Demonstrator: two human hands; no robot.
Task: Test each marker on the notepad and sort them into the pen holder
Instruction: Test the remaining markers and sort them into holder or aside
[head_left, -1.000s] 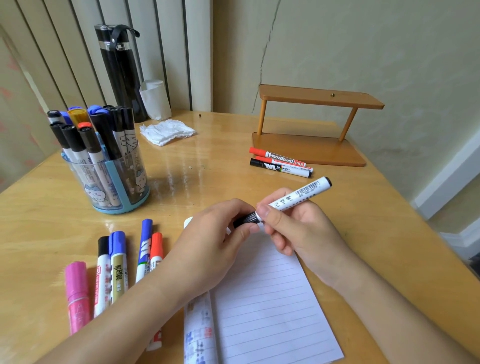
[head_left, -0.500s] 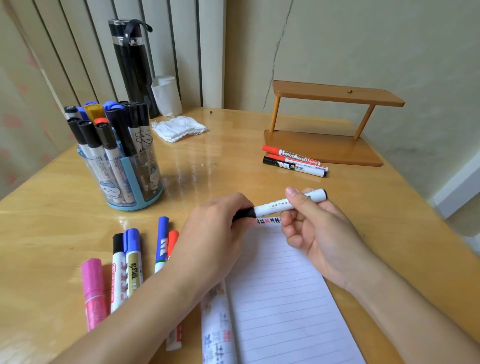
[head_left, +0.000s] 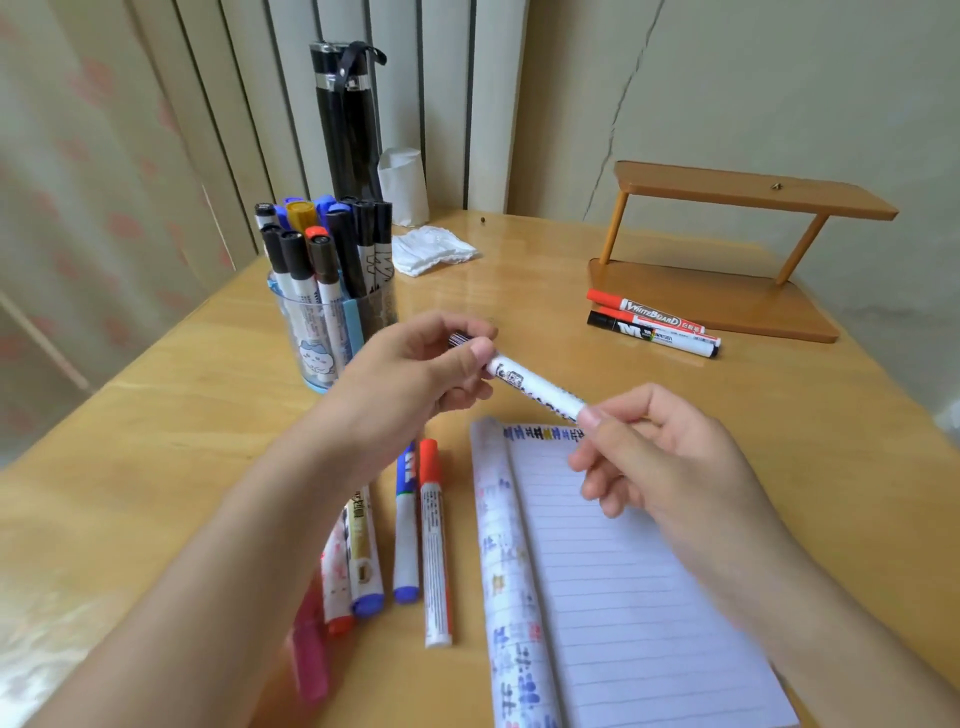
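Note:
A white marker with a black cap is held in the air above the top edge of the lined notepad. My left hand pinches its black cap end, and my right hand pinches its other end. The marker slants down to the right. Left of the hands stands the clear pen holder, filled with several markers. Several loose markers lie on the table left of the notepad, partly hidden under my left forearm.
A red and a black whiteboard marker lie in front of a wooden shelf stand at the back right. A black flask, a white paper cup and a crumpled tissue sit at the back.
The marker has swung from pointing up-right to slanting down to the right. My left hand rose toward the pen holder, and my right hand slid to the marker's end.

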